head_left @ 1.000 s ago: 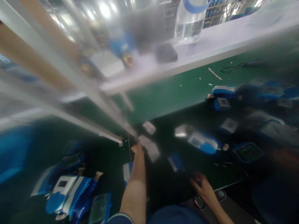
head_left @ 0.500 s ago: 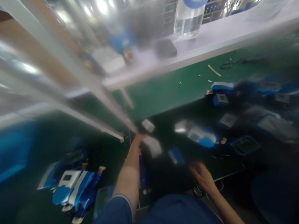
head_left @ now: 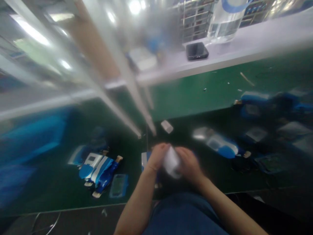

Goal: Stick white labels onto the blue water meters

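Observation:
Both hands meet low in the middle of the head view, around a white, blurred, flat-sided piece (head_left: 172, 163) whose kind I cannot make out. My left hand (head_left: 158, 156) grips its left side, and my right hand (head_left: 190, 163) closes on its right side. A blue-and-white item (head_left: 144, 160) shows partly behind my left wrist. Just beyond the hands lies a small white block (head_left: 167, 126) on the dark green mat (head_left: 137, 182). To the right rests a white-and-blue device (head_left: 222, 145) with a brownish end.
Several blue-and-white devices (head_left: 97, 171) lie at left beside a clear blue-edged case (head_left: 118, 185). Blue bins (head_left: 36, 137) stand further left. A raised white shelf (head_left: 176, 67) holds a phone (head_left: 197, 51) and a water bottle (head_left: 225, 24). More parts (head_left: 255, 133) lie at right.
My right hand has moved left and up to join my left hand. The white piece, earlier low by the left hand, is now between both hands. The camera view has shifted left.

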Motion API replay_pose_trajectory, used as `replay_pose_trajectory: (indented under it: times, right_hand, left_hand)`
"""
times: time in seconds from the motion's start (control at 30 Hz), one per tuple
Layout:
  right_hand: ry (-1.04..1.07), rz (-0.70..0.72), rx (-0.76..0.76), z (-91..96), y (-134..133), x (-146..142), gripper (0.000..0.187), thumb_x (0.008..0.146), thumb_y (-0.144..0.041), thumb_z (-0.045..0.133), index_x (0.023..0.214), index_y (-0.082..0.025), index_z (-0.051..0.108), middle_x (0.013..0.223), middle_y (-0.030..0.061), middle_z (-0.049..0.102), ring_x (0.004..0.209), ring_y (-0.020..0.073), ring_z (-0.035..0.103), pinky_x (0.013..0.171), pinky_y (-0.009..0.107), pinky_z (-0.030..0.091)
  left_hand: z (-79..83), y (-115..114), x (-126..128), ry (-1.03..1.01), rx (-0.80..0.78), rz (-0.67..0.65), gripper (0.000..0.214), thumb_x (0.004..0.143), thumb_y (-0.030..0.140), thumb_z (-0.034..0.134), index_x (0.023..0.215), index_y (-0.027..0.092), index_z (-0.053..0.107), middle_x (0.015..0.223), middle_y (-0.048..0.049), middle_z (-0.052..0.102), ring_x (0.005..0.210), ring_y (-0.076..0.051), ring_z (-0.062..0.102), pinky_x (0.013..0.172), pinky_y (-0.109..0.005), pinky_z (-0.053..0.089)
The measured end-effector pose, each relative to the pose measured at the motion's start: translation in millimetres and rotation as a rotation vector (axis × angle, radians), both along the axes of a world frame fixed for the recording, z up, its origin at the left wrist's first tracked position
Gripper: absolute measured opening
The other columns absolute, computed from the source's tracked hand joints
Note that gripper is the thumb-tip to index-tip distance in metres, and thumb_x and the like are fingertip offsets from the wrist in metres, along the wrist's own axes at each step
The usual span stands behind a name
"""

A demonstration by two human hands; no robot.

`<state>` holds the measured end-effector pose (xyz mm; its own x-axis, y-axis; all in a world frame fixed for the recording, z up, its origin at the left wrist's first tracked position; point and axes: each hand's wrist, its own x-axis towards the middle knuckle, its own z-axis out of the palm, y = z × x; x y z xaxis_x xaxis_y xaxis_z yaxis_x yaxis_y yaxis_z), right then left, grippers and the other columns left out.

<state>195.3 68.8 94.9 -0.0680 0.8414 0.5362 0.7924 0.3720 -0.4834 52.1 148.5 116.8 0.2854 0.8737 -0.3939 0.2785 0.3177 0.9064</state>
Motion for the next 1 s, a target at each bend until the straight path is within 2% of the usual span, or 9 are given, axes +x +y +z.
replay_pose_trajectory:
  times: [0.03, 0.1, 0.2, 0.3, 0.43, 0.57, 0.63, 0.8, 1.0]
  right_hand:
    - [0.020, -0.018, 0.089, -0.5, -0.4, -1.9, 0.028, 0.070, -0.016, 0.048, 0.097, -0.015, 0.055, 0.089, 0.0092, 0.060, 0.085, 0.0186, 0.055, 0.072, 0.033, 0.046]
    - [0.042, -0.034, 0.195, -1.2, -0.4, -3.1, 0.020, 0.074, -0.011, 0.040, 0.082, -0.017, 0.057, 0.072, 0.0051, 0.060, 0.072, 0.0150, 0.055, 0.066, 0.030, 0.046]
    - [0.043, -0.041, 0.206, -2.3, 2.8, -3.3, 0.022, 0.073, -0.011, 0.038, 0.080, -0.017, 0.058, 0.073, 0.0054, 0.060, 0.072, 0.0154, 0.056, 0.067, 0.031, 0.046]
    - [0.065, -0.031, 0.204, -4.9, 6.5, -4.6, 0.024, 0.071, -0.009, 0.039, 0.083, -0.017, 0.058, 0.075, 0.0056, 0.060, 0.074, 0.0159, 0.055, 0.068, 0.031, 0.046]
    - [0.094, 0.077, 0.111, -1.3, 3.4, -4.0, 0.026, 0.069, -0.010, 0.042, 0.087, -0.016, 0.058, 0.081, 0.0070, 0.059, 0.081, 0.0178, 0.053, 0.075, 0.034, 0.045]
    - [0.220, 0.348, -0.103, 17.7, -5.9, -0.2, 0.042, 0.068, -0.017, 0.047, 0.110, -0.014, 0.047, 0.110, 0.0125, 0.049, 0.105, 0.0222, 0.045, 0.086, 0.038, 0.042]
    - [0.255, 0.375, -0.149, 27.9, -7.0, -0.7, 0.041, 0.070, -0.022, 0.052, 0.110, -0.015, 0.048, 0.110, 0.0120, 0.050, 0.105, 0.0215, 0.046, 0.086, 0.036, 0.043]
    - [0.154, 0.321, -0.120, 39.0, 1.6, -8.8, 0.014, 0.076, -0.026, 0.054, 0.087, -0.019, 0.060, 0.085, 0.0043, 0.061, 0.086, 0.0162, 0.054, 0.088, 0.039, 0.040]
    - [0.135, 0.342, -0.079, 39.4, 2.2, -13.6, 0.011, 0.080, -0.024, 0.051, 0.076, -0.018, 0.059, 0.071, -0.0002, 0.063, 0.067, 0.0102, 0.057, 0.089, 0.037, 0.039]
  left_hand:
    - [-0.5, -5.7, -3.4, -0.064, -0.029, 0.070, 0.036, 0.068, 0.048, 0.056, 0.073, 0.012, 0.060, 0.061, -0.0018, 0.058, 0.053, -0.010, 0.050, 0.050, -0.021, 0.039]
    - [-1.7, -18.5, -10.0, -0.251, -0.118, 0.168, 0.034, 0.068, 0.046, 0.056, 0.077, 0.013, 0.060, 0.069, -0.0034, 0.060, 0.061, -0.012, 0.054, 0.058, -0.024, 0.044]
    - [1.9, -41.4, -17.3, -0.547, -0.236, 0.207, 0.033, 0.071, 0.040, 0.057, 0.091, 0.015, 0.059, 0.090, -0.0070, 0.062, 0.084, -0.017, 0.058, 0.078, -0.029, 0.046]
    - [15.6, -62.3, -18.1, -0.694, -0.286, 0.211, 0.035, 0.072, 0.030, 0.056, 0.104, 0.017, 0.055, 0.105, -0.0077, 0.059, 0.098, -0.019, 0.054, 0.089, -0.032, 0.042]
    - [42.3, -75.4, -13.2, -0.511, -0.161, 0.330, 0.021, 0.068, 0.014, 0.054, 0.088, 0.016, 0.061, 0.090, -0.0073, 0.063, 0.086, -0.018, 0.057, 0.081, -0.030, 0.045]
    - [59.0, -78.9, -12.7, -0.352, -0.086, 0.401, 0.011, 0.063, 0.011, 0.055, 0.071, 0.016, 0.061, 0.077, -0.0052, 0.063, 0.073, -0.018, 0.058, 0.071, -0.031, 0.048]
    - [60.1, -81.1, -13.8, -0.324, -0.066, 0.400, 0.012, 0.063, 0.013, 0.055, 0.074, 0.017, 0.060, 0.079, -0.0052, 0.063, 0.074, -0.018, 0.058, 0.071, -0.031, 0.048]
    - [52.0, -88.0, -15.3, -0.396, -0.036, 0.420, 0.013, 0.064, 0.017, 0.056, 0.077, 0.017, 0.056, 0.079, -0.0033, 0.061, 0.075, -0.016, 0.057, 0.071, -0.028, 0.048]
    - [40.3, -90.9, -15.1, -0.261, 0.040, 0.456, 0.007, 0.066, 0.019, 0.057, 0.072, 0.017, 0.054, 0.065, 0.0002, 0.057, 0.061, -0.012, 0.053, 0.057, -0.022, 0.044]
